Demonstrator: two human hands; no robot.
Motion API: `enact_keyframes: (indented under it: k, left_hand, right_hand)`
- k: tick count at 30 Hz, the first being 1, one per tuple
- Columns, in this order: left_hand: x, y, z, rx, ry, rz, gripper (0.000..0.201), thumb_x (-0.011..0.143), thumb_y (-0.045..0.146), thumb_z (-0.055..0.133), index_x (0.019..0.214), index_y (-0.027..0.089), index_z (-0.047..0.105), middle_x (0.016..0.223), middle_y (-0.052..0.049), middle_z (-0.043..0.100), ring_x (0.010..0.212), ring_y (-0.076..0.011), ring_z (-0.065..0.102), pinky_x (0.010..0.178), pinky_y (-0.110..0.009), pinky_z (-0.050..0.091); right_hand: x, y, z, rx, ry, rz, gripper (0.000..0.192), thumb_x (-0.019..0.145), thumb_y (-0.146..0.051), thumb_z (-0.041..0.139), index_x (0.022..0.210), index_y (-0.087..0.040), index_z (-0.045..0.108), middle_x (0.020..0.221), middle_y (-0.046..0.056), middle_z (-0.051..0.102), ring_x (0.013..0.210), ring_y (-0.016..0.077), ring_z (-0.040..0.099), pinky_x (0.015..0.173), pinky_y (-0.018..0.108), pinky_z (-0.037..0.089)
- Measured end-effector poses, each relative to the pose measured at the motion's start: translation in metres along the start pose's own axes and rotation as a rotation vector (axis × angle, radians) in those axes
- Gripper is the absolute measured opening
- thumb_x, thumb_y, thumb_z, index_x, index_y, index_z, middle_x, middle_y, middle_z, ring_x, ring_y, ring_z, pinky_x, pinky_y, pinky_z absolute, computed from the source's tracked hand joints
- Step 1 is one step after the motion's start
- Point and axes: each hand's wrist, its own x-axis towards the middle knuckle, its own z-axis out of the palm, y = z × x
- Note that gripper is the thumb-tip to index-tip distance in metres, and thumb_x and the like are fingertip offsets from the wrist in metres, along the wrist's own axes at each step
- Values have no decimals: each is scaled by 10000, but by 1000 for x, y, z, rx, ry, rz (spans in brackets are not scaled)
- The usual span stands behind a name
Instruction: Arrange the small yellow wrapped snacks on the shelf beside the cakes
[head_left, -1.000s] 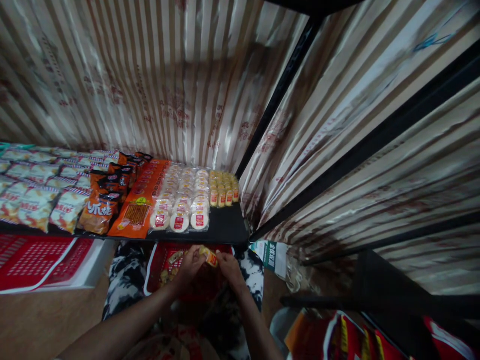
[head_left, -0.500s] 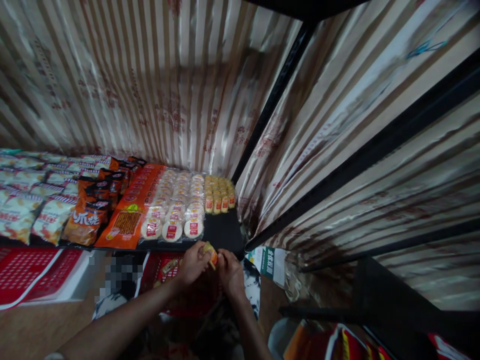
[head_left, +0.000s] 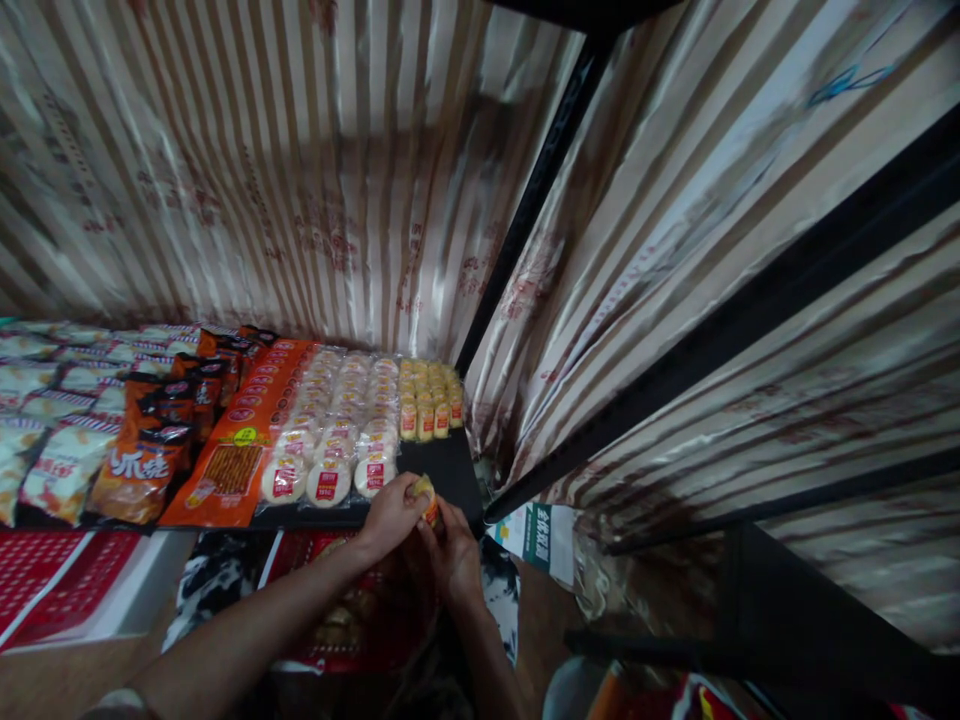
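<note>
Between my two hands is a small yellow wrapped snack [head_left: 425,492] with a red and orange label. My left hand [head_left: 391,517] pinches it from the left, and the fingers of my right hand [head_left: 452,550] close on its right side. Both hands are just above the front edge of a black shelf [head_left: 450,464]. Behind them on that shelf stand rows of similar yellow wrapped snacks [head_left: 424,418]. To their left lie rows of round white wrapped crackers [head_left: 328,482]. Below my hands, a red basket [head_left: 300,555] holds more yellow packets [head_left: 346,628].
An orange snack bag [head_left: 229,470], orange-black bags [head_left: 135,475] and white bags [head_left: 64,470] fill the shelf's left side. Another red basket [head_left: 41,570] is at lower left. A black post [head_left: 525,225] and striped sheeting [head_left: 360,200] rise behind. Black bars cross the right.
My hands have lifted slightly toward the shelf, still holding the yellow snack, and my right fingers have come closer around it. The view has shifted a little, so the shelf goods appear lower and further left.
</note>
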Motion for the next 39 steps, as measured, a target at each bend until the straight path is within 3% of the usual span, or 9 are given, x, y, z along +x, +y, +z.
enact_keyframes:
  k: [11, 18, 24, 29, 32, 35, 39]
  left_hand:
    - [32, 10, 13, 58, -7, 89, 207, 767, 304, 523, 889, 175, 629, 806, -38, 626, 742, -166, 570, 715, -269, 426]
    - [48, 3, 25, -3, 30, 120, 280, 834, 218, 408, 1029, 169, 603, 978, -74, 658, 905, -180, 608, 867, -310, 464]
    - [59, 8, 22, 422, -17, 245, 460, 761, 43, 382, 1184, 112, 549, 1245, -105, 575, 1208, -191, 473, 1056, -357, 365]
    - [72, 5, 20, 744, -32, 439, 488, 798, 100, 408, 1277, 61, 488, 1417, -114, 416, 1392, -247, 174, 1098, -396, 314]
    - [83, -2, 23, 905, 0, 534, 477, 855, 144, 376, 1323, 81, 444, 1456, -99, 354, 1399, -243, 147, 1092, -405, 310]
    - [92, -7, 26, 1018, 20, 592, 454, 903, 202, 344, 1336, 103, 435, 1462, -93, 342, 1392, -242, 180, 1080, -405, 317]
    - [99, -12, 26, 1093, -18, 585, 449, 902, 221, 351, 1321, 100, 459, 1451, -77, 362, 1377, -252, 226, 1085, -406, 308]
  right_hand:
    - [32, 15, 14, 34, 179, 107, 457, 887, -390, 361, 1155, -68, 543, 922, 142, 602, 639, 169, 588, 677, 312, 508]
    - [56, 36, 23, -3, 304, 129, 474, 884, -397, 378, 1190, -63, 516, 1008, 179, 597, 681, 177, 591, 698, 325, 501]
    - [79, 56, 42, 12, 474, 83, 495, 889, -445, 357, 1199, -96, 522, 998, 165, 619, 813, 224, 614, 718, 365, 508]
    - [98, 58, 51, -5, 524, 58, 507, 903, -433, 326, 1229, -82, 494, 1122, 214, 575, 995, 262, 585, 819, 402, 492]
    - [106, 56, 50, -16, 542, 56, 500, 905, -409, 327, 1265, -86, 454, 1202, 225, 537, 1102, 275, 539, 867, 414, 471]
    - [110, 53, 47, 62, 525, 95, 492, 903, -395, 339, 1291, -99, 403, 1211, 220, 538, 939, 230, 623, 760, 356, 512]
    - [116, 50, 43, 206, 465, 204, 468, 896, -409, 358, 1229, -83, 411, 927, 164, 655, 623, 186, 649, 552, 293, 505]
